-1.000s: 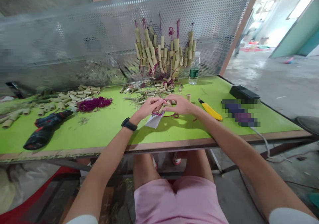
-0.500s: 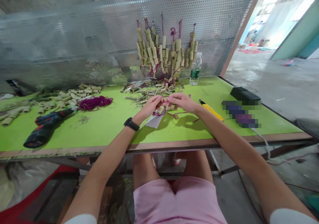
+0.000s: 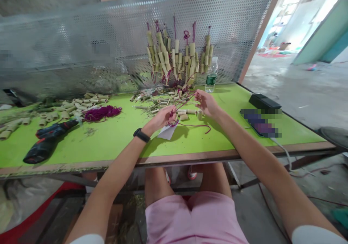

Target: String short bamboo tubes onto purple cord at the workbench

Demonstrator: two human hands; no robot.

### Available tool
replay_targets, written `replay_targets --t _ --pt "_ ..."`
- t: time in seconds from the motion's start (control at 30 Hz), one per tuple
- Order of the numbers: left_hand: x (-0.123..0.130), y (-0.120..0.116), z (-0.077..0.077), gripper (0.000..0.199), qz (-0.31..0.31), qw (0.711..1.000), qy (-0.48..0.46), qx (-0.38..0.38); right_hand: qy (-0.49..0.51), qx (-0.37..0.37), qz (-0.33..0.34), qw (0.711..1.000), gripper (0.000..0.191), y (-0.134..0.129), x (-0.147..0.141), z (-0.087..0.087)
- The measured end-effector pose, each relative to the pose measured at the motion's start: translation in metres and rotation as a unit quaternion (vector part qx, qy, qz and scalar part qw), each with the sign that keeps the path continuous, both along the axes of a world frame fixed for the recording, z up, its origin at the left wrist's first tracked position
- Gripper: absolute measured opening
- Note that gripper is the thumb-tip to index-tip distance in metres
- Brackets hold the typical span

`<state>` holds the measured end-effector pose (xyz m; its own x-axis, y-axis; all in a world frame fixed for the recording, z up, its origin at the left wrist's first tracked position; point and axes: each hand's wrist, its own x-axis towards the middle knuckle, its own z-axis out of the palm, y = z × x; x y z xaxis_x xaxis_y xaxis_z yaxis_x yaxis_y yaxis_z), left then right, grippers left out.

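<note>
Above the green tabletop, a thin purple cord (image 3: 186, 101) runs taut between my two hands. My left hand (image 3: 163, 116) is closed, pinching the cord where it bunches into loops by the fingertips. Higher and to the right, my right hand (image 3: 208, 103) pinches the cord's other stretch between thumb and forefinger. A loose cord tail curls on the table below. Short bamboo pieces (image 3: 184, 117) lie between the hands, and another bamboo tube (image 3: 199, 115) stands just under my right hand. White paper (image 3: 166, 132) lies below my left hand.
Strung bamboo bundles (image 3: 163, 52) hang on the perforated metal panel (image 3: 116, 30). A water bottle (image 3: 211, 75) stands by it. At left lie a power drill (image 3: 49, 139), a purple cord bundle (image 3: 102, 113) and piled bamboo tubes. A black box (image 3: 265, 102) sits at right.
My hands have moved apart. My right hand went up and to the right, drawing the cord out straight. The yellow cutter seen near my right forearm is now out of sight.
</note>
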<state>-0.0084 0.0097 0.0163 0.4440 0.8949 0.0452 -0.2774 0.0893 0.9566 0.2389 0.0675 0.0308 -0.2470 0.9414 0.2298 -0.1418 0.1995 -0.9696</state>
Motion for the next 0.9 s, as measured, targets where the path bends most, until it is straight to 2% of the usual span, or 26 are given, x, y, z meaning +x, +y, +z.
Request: replay_targets --t 0.13,0.27,0.4,0.57,0.67,0.77,0.9 --pt "-0.001 -0.001 0.001 0.035 -0.006 1.000 0.015 -0.001 -0.010 0.011 -0.032 0.999 0.042 0.010 0.011 0.000" --pt "-0.004 0.000 0.001 0.037 0.003 1.000 0.028 0.013 0.077 -0.044 -0.040 0.995 0.052 0.008 0.019 0.010" --pt "-0.005 0.003 0.000 0.037 0.020 0.999 0.042 0.021 0.123 -0.071 -0.044 0.989 0.049 0.009 0.024 0.015" --pt "-0.005 0.004 -0.001 0.035 0.022 0.999 0.047 0.014 0.102 -0.078 -0.130 0.983 0.046 0.018 0.026 0.013" --pt "-0.005 0.003 -0.001 0.035 0.012 0.999 0.048 0.017 0.134 -0.098 -0.174 0.971 0.041 0.024 0.030 0.013" --pt "-0.005 0.003 -0.001 0.035 0.004 0.999 0.045 0.020 0.174 -0.130 -0.204 0.955 0.042 0.029 0.038 0.015" --pt "-0.005 0.004 -0.002 0.036 0.007 0.998 0.053 0.014 0.183 -0.136 -0.227 0.947 0.041 0.035 0.053 0.016"
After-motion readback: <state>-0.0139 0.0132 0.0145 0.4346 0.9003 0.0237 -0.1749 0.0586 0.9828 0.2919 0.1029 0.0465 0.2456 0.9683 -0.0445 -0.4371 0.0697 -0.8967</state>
